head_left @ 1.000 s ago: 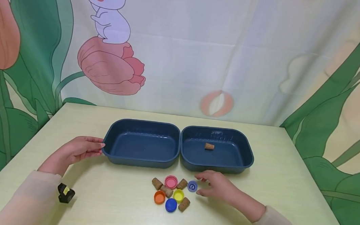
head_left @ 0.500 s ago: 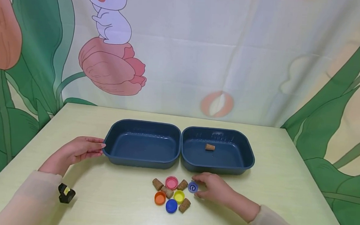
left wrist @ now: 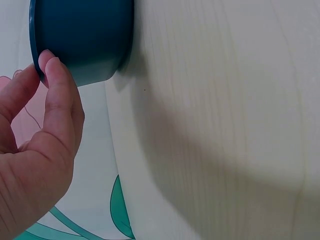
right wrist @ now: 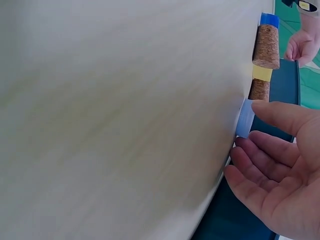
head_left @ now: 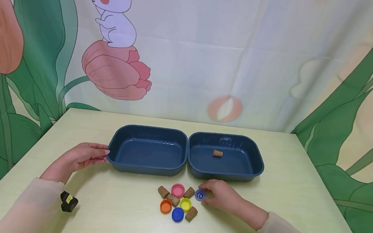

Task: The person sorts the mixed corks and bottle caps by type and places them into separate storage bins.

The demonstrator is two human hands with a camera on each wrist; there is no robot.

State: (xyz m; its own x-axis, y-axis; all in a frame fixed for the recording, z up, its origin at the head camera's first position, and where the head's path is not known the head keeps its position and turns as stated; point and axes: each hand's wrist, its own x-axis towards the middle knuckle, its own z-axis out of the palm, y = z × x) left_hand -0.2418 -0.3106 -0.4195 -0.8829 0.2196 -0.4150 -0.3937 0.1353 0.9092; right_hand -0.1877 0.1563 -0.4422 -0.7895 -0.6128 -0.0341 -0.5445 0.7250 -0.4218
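In the head view my left hand (head_left: 84, 156) holds the left end of a dark blue tray (head_left: 149, 171). The left wrist view shows its thumb and fingers pinching the tray's rim (left wrist: 34, 35). My right hand (head_left: 222, 196) has its thumb and index finger on opposite sides of a light purple bottle cap (head_left: 200, 195), pinching it on the table. The right wrist view shows the cap (right wrist: 244, 119) on its edge-on side. Left of it lie a cork (head_left: 189, 192), a pink cap (head_left: 177, 190) and a yellow cap (head_left: 185, 204).
A second dark blue tray (head_left: 224, 176) touches the first and has one cork (head_left: 217, 153) inside. An orange cap (head_left: 166, 206), a blue cap (head_left: 178, 214) and several more corks (head_left: 191, 214) lie in the cluster. A printed curtain (head_left: 189, 60) hangs behind the table.
My right hand has moved slightly left, and its thumb and index finger have closed around the light purple cap. The left hand stays at the tray's rim.
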